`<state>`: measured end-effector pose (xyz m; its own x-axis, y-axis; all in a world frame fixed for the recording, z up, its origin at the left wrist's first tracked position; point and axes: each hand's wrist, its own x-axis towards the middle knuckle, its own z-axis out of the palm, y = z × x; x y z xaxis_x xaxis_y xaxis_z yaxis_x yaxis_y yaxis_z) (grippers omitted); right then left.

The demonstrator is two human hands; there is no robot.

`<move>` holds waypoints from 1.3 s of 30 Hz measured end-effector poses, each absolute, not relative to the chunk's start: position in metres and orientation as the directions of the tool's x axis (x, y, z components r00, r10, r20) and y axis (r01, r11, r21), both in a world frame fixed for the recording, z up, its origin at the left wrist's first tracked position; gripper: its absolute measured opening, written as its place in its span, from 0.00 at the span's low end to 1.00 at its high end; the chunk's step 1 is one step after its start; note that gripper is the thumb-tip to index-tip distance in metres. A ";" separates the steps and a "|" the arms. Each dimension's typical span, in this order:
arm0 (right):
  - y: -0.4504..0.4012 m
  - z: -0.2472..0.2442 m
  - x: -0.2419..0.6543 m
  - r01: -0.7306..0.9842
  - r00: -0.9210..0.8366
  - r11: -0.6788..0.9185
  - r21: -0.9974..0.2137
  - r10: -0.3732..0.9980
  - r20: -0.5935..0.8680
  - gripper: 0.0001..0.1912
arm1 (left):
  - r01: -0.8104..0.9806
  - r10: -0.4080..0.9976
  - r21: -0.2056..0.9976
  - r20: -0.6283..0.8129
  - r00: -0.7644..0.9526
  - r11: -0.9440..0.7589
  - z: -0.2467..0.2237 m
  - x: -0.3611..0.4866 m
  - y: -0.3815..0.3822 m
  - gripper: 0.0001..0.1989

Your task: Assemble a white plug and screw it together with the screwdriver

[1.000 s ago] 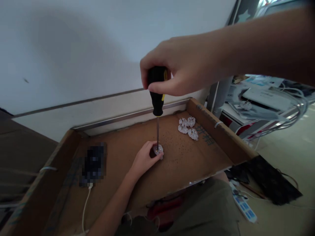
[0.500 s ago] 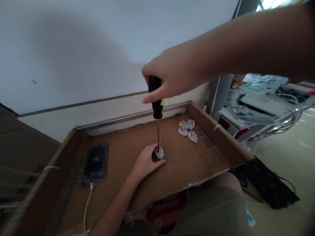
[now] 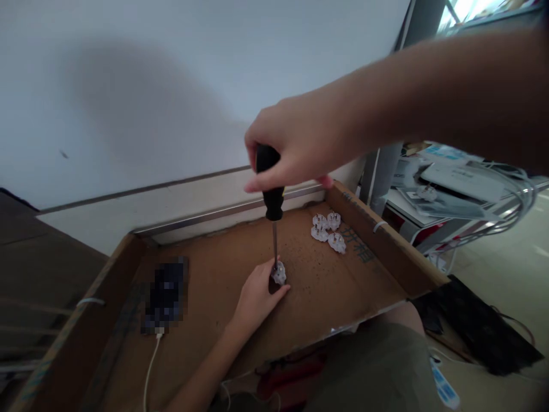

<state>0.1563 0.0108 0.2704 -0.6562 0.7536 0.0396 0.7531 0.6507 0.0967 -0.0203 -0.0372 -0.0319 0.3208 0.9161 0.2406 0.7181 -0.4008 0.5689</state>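
Head view, right hand (image 3: 300, 143): closed around the black screwdriver (image 3: 271, 197), held upright above the cardboard tray (image 3: 377, 252).
Left hand (image 3: 257, 294): pinched on the clear plug (image 3: 278, 273), mid-tray.
Spare plugs (image 3: 326, 232): near the tray's far right corner.
Risk: the tip may be slipped off onto the fingers if the plug is allowed to tilt.

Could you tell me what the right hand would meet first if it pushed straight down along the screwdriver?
Probably the clear plug under the screwdriver tip, held by the left hand on the cardboard tray.
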 end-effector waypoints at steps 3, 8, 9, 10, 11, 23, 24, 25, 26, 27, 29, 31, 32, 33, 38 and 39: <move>0.013 0.267 0.157 0.764 -0.644 0.638 0.095 0.752 0.137 0.26 | 0.722 0.923 0.575 0.223 0.314 -0.384 -0.031 -0.018 -0.039 0.32; 0.018 0.265 0.155 0.738 -0.674 0.673 0.046 0.738 0.021 0.20 | 0.702 0.925 0.604 0.218 0.311 -0.379 -0.034 -0.020 -0.037 0.34; 0.019 0.264 0.155 0.748 -0.663 0.652 0.120 0.740 0.113 0.24 | 0.693 0.927 0.617 0.218 0.304 -0.373 -0.035 -0.020 -0.037 0.36; 0.020 0.264 0.155 0.760 -0.650 0.628 0.167 0.738 0.182 0.29 | 0.684 0.930 0.631 0.218 0.297 -0.367 -0.036 -0.021 -0.037 0.38; 0.021 0.264 0.155 0.762 -0.648 0.628 0.158 0.738 0.190 0.32 | 0.675 0.931 0.642 0.218 0.292 -0.363 -0.037 -0.021 -0.037 0.40; 0.014 0.263 0.157 0.741 -0.670 0.669 -0.052 0.743 0.013 0.29 | 0.733 0.907 0.535 0.213 0.364 -0.420 -0.018 -0.021 -0.050 0.40; 0.015 0.263 0.158 0.724 -0.687 0.685 -0.082 0.727 0.017 0.27 | 0.751 0.899 0.496 0.259 0.352 -0.437 -0.011 -0.030 -0.057 0.38; 0.016 0.262 0.158 0.705 -0.703 0.703 -0.098 0.710 0.038 0.24 | 0.786 0.900 0.453 0.320 0.296 -0.420 -0.004 -0.044 -0.066 0.36; 0.017 0.262 0.159 0.687 -0.716 0.718 -0.109 0.695 0.060 0.22 | 0.838 0.902 0.416 0.390 0.185 -0.352 0.003 -0.061 -0.076 0.33; 0.019 0.261 0.159 0.666 -0.733 0.735 -0.124 0.676 0.071 0.22 | 0.878 0.882 0.407 0.469 0.034 -0.251 0.009 -0.080 -0.087 0.30; 0.023 0.260 0.161 0.612 -0.774 0.771 -0.178 0.630 0.067 0.24 | 0.885 0.805 0.465 0.533 -0.261 -0.021 0.014 -0.122 -0.105 0.28; 0.027 0.260 0.162 0.572 -0.799 0.787 -0.232 0.598 0.060 0.28 | 0.771 0.737 0.602 0.422 -0.528 0.207 0.010 -0.157 -0.117 0.27; 0.028 0.260 0.162 0.561 -0.806 0.791 -0.245 0.589 0.056 0.29 | 0.649 0.717 0.704 0.291 -0.634 0.288 0.004 -0.170 -0.119 0.27; 0.029 0.260 0.162 0.556 -0.811 0.794 -0.246 0.583 0.048 0.30 | 0.530 0.704 0.780 0.167 -0.690 0.334 -0.003 -0.179 -0.120 0.28; 0.027 0.261 0.162 0.617 -0.770 0.773 -0.148 0.632 0.087 0.35 | 0.404 0.739 0.862 0.052 -0.671 0.306 -0.032 -0.185 -0.112 0.39; 0.026 0.260 0.162 0.623 -0.764 0.770 -0.134 0.636 0.104 0.34 | 0.417 0.738 0.857 0.065 -0.672 0.304 -0.033 -0.183 -0.111 0.39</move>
